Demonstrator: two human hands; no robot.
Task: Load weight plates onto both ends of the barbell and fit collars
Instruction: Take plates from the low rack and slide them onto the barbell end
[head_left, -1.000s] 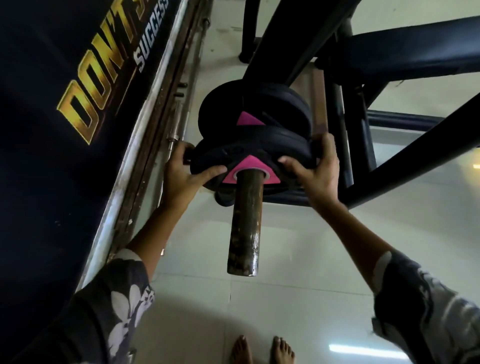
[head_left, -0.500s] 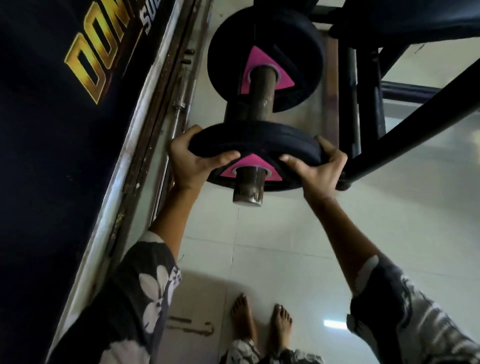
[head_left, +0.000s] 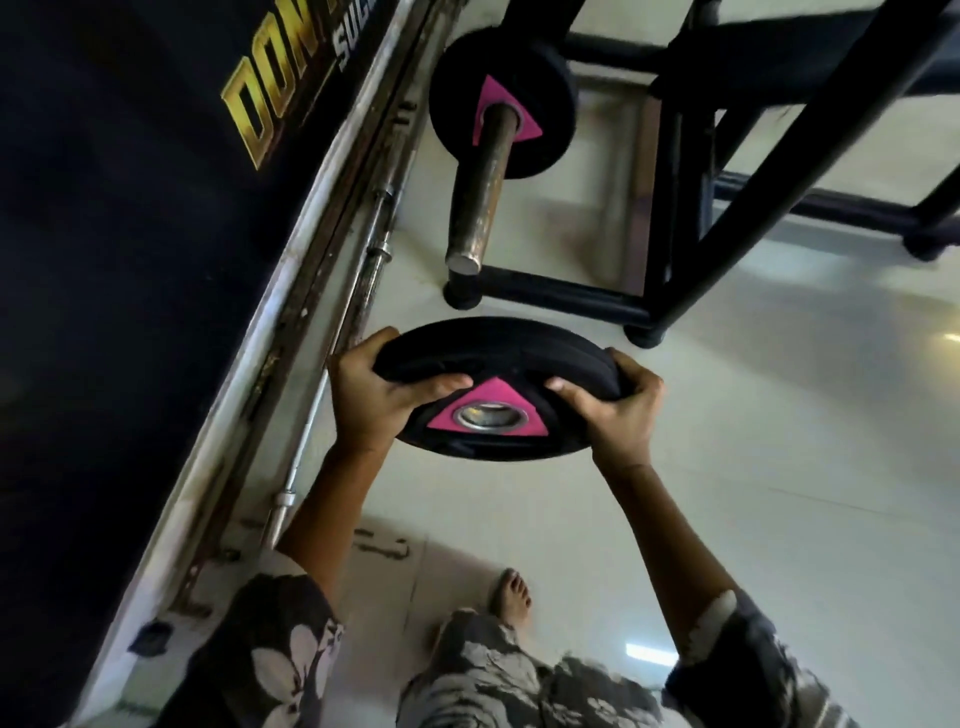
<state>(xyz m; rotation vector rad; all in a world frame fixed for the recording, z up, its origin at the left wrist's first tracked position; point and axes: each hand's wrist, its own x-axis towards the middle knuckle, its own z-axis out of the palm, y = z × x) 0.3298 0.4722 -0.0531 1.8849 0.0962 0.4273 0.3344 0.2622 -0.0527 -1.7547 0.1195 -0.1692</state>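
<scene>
Here, both hands' grip, left hand (head_left: 374, 397) and right hand (head_left: 615, 410), clamped around round black rubber weight plate (head_left: 493, 364), off rusty barbell sleeve (head_left: 475, 205).

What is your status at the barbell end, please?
Left hand and right hand grip plate, clear of sleeve. One plate on bar. No collar seen.

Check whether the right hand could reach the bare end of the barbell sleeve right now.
Probably not yet: the right hand and left hand both grip the black plate. The path to the sleeve end looks open once a hand is freed.
</scene>
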